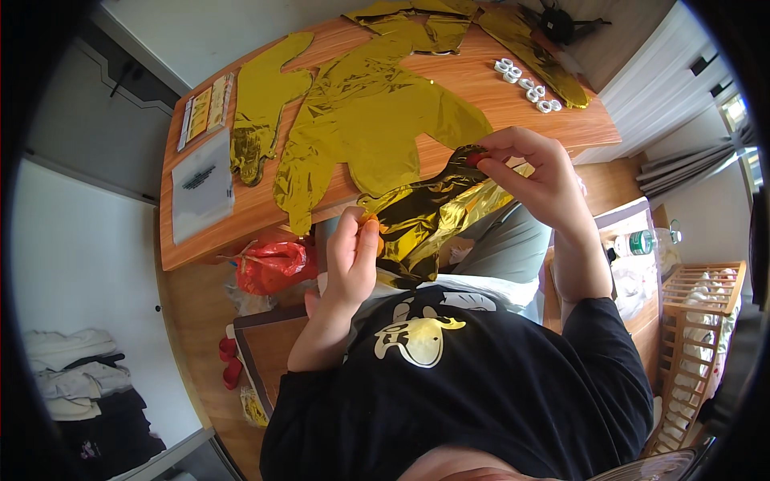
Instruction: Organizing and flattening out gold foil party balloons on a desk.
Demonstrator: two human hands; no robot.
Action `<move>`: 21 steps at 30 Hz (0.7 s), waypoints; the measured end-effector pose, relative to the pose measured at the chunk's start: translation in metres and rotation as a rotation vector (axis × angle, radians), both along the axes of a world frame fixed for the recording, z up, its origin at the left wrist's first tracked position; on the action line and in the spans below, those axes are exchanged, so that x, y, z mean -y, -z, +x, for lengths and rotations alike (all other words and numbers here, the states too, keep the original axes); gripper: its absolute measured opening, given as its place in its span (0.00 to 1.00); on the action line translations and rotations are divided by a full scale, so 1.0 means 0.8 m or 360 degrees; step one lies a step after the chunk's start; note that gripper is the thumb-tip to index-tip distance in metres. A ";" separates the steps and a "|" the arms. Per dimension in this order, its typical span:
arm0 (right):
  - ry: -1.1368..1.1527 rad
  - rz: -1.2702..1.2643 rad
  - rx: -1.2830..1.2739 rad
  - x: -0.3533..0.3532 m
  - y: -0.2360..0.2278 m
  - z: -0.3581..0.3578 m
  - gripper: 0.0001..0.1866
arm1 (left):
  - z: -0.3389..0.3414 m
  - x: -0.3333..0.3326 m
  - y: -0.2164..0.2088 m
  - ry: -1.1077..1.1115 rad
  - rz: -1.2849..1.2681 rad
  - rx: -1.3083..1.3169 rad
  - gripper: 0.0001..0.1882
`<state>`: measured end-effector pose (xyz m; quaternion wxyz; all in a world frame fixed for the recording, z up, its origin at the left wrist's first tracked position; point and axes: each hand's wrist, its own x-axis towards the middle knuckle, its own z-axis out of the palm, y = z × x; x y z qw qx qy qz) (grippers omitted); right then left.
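Observation:
Between my two hands hangs a crinkled, uninflated gold foil balloon, stretched over my lap at the table's near edge. My left hand pinches its lower left end between thumb and fingers. Higher up and to the right, my right hand grips the other end, with something red showing at the fingertips. A large flat gold foil balloon lies just beyond on the wooden table. To its left rests a narrower gold foil balloon. More flat gold foil lies at the back, and a long piece at the right.
Several small white rolls sit at the table's right. A clear plastic bag and a flat printed pack lie at its left. Below are a red plastic bag and red slippers. A bottle and slatted wooden rack are right.

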<state>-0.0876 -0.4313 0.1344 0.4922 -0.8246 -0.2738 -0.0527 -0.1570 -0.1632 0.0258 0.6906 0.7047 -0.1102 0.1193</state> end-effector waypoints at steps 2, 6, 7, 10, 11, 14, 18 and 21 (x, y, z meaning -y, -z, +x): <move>-0.0023 -0.0012 -0.0021 0.003 -0.002 0.000 0.14 | 0.000 0.000 -0.003 0.0013 0.0014 0.0016 0.07; -0.0266 -0.0248 0.0068 0.018 -0.010 0.009 0.22 | 0.001 -0.002 -0.006 0.0008 0.0049 0.0042 0.06; -0.0314 -0.0308 -0.0061 0.027 -0.005 0.016 0.28 | 0.002 -0.003 -0.007 -0.0042 0.0093 0.0050 0.06; -0.0411 -0.0528 -0.0144 0.043 0.009 0.029 0.30 | 0.004 -0.008 -0.001 -0.0091 0.0183 0.0081 0.06; -0.0361 -0.0636 -0.0245 0.046 0.013 0.029 0.28 | 0.004 -0.008 0.000 -0.0115 0.0183 0.0080 0.06; -0.0280 -0.0977 -0.0497 0.059 0.021 0.042 0.25 | 0.005 -0.017 0.009 -0.0127 0.0195 0.0063 0.07; -0.0163 -0.0583 -0.0498 0.076 0.040 0.044 0.17 | 0.006 -0.022 0.012 -0.0209 0.0273 0.0051 0.07; -0.0077 -0.0429 -0.0405 0.085 0.048 0.043 0.15 | 0.008 -0.024 0.016 -0.0303 0.0331 0.0061 0.07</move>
